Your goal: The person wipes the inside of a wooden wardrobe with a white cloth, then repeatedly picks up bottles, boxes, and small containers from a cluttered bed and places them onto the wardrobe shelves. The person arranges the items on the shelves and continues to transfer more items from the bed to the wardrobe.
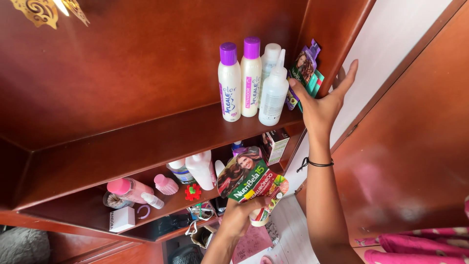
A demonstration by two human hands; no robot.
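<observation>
Sachets (304,68) stand at the upper shelf's (146,142) right end, beside four bottles (250,78); the right hand (320,105) touches them, fingers spread. Left hand (239,215) grips a box (251,181) below. Shelving seems underway; the next move needs careful placing.

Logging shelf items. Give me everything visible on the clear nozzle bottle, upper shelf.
The clear nozzle bottle looks like translucent whitish plastic, with a cylindrical body and a tapered pointed applicator tip; its cap looks closed. It stands upright on the upper wooden shelf, rightmost in a row with two purple-capped white bottles and a pale bottle behind. The right hand reaches just beside it, at the sachets.
</observation>
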